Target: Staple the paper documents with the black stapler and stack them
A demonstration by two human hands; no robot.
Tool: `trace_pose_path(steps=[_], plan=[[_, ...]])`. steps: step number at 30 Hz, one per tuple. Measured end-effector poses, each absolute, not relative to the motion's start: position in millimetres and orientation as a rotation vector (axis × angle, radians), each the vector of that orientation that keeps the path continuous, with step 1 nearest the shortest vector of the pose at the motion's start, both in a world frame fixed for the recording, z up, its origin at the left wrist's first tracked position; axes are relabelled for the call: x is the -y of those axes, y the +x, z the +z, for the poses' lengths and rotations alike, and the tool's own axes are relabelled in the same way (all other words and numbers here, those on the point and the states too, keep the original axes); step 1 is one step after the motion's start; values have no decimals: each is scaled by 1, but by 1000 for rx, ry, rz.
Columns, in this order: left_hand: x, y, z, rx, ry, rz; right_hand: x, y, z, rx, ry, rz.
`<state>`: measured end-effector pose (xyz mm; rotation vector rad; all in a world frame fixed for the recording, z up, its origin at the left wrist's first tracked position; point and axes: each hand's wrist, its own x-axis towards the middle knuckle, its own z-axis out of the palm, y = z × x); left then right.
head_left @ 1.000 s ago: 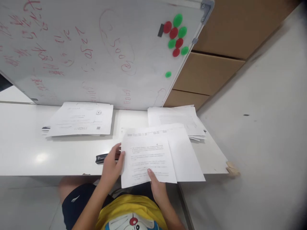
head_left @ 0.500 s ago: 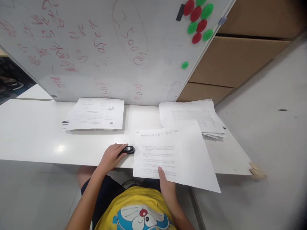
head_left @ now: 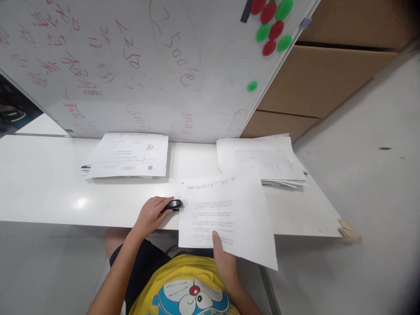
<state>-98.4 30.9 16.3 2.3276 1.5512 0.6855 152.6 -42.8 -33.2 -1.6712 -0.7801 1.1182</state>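
My left hand (head_left: 151, 214) is wrapped over a small black stapler (head_left: 174, 204) that rests near the front edge of the white table (head_left: 42, 197). My right hand (head_left: 223, 256) pinches the near edge of a few printed white sheets (head_left: 226, 216), thumb on top; the sheets lie half over the table edge and tilt toward me. The stapler's head sits right at the sheets' upper left corner.
A paper stack (head_left: 129, 155) lies at the back left of the table, another stack (head_left: 265, 159) at the back right. A whiteboard (head_left: 147, 61) with red writing and red and green magnets (head_left: 272, 22) leans behind. Brown cabinet (head_left: 328, 74) and grey floor (head_left: 361, 183) lie to the right.
My left hand went from the sheets' left edge to the black stapler and turned it to point at the papers. The sheets have shifted slightly left in my right hand.
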Motion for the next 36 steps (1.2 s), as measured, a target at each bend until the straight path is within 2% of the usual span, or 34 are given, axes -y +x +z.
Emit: trace_pose_path(steps=[8,13,20,24,29,33,36], plan=[[-32,-96,32,-1508,2403,554,37,144,-25,796,-1526,1205],[-60,-60,47,-1752,2245,595,38,144,-23,744,-1542,1213],[-86,-32,27,-1677,2174,427,33,144,-17,701,-1559,1410],[-89,-42,27,-1623,2181,399,29,133,-20,614,-1468,1382],[-75,-58,38,-1702,2129,897,17,151,-13,527,-1467,1215],[-39,-76,29,-1833,1774,1310,-12,203,39,625,-1457,904],[-18,-90,12,-1904,1527,1437,-66,238,76,697,-1378,656]])
